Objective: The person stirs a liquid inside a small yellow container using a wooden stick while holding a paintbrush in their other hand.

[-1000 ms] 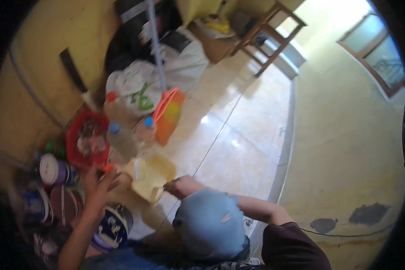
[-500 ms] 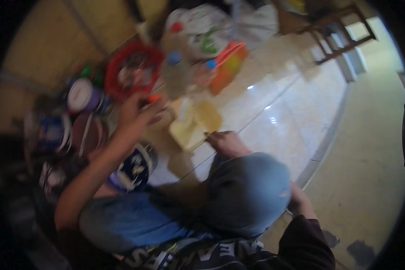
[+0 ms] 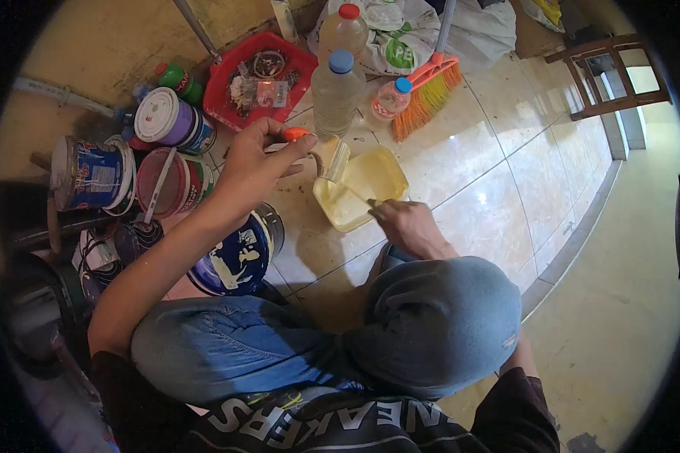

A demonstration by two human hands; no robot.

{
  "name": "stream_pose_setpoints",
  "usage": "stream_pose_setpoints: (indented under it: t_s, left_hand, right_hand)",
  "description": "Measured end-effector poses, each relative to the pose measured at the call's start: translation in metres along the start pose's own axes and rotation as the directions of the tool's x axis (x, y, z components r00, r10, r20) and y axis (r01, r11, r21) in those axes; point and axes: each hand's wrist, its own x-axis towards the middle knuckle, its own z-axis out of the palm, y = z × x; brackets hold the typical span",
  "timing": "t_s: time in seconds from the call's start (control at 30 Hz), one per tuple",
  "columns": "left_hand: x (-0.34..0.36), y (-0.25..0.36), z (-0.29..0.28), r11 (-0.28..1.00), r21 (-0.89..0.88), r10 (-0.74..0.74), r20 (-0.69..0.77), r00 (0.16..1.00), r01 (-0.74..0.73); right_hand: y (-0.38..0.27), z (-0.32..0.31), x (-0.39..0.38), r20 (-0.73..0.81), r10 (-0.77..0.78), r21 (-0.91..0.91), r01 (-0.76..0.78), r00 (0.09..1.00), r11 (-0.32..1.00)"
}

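Observation:
My left hand (image 3: 263, 160) is raised beside a yellow rectangular plastic tub (image 3: 397, 167), its fingers and thumb closed round a small orange-topped thing (image 3: 297, 134). The fingers hide most of that thing. At the tub's near right corner, my right hand (image 3: 414, 226) pinches a thin stick-like handle (image 3: 361, 196) that slants over the tub. A pale, ribbed piece (image 3: 339, 161) leans at the tub's far left rim, by the handle's far end; whether the two are joined I cannot tell. Pale yellow, paint-like material coats the tub's inside.
Beyond the tub stand a blue-capped bottle (image 3: 334, 98), a red-capped bottle (image 3: 344, 34) and a small bottle (image 3: 392, 100). A red dustpan (image 3: 223, 75) holds debris; an orange broom (image 3: 427, 94) leans nearby. Paint buckets (image 3: 94, 174) crowd the left, and a dark blue paint-smeared lid (image 3: 236, 260) lies near my knee.
The view has shifted, so the tub and bottles sit further right and higher. My left hand still holds the orange-topped thing, and my right hand stays on the handle at the tub.

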Motion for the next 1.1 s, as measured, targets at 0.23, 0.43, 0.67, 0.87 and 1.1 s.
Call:
stream_pose_setpoints:
  t_s: [0.23,0.43,0.67,0.87,1.1]
  left_hand:
    - [0.0,0.0,-0.001,1.0,-0.009,-0.02,0.004,1.0,0.02]
    - [-0.003,-0.002,-0.005,1.0,-0.017,0.022,0.0,1.0,-0.022]
    - [-0.002,0.001,-0.01,1.0,-0.016,0.013,0.003,1.0,-0.013]
    - [0.0,-0.003,0.005,0.997,-0.067,0.03,0.038,0.999,-0.028]
    - [0.002,-0.002,-0.005,0.997,-0.071,-0.027,0.03,0.999,0.029]
  right_hand:
    - [0.007,0.002,0.013,-0.054,0.114,-0.056,-0.117,0.992,0.992]
    - [-0.022,0.003,0.009,0.181,-0.071,0.057,0.061,0.981,0.996]
    - [-0.001,-0.032,-0.003,0.33,-0.138,0.076,0.119,0.934,0.99]
    - [0.062,-0.04,-0.023,0.074,0.214,-0.003,-0.215,0.974,0.977]
    - [0.021,0.024,-0.004,-0.014,0.168,0.242,-0.16,0.986,0.957]
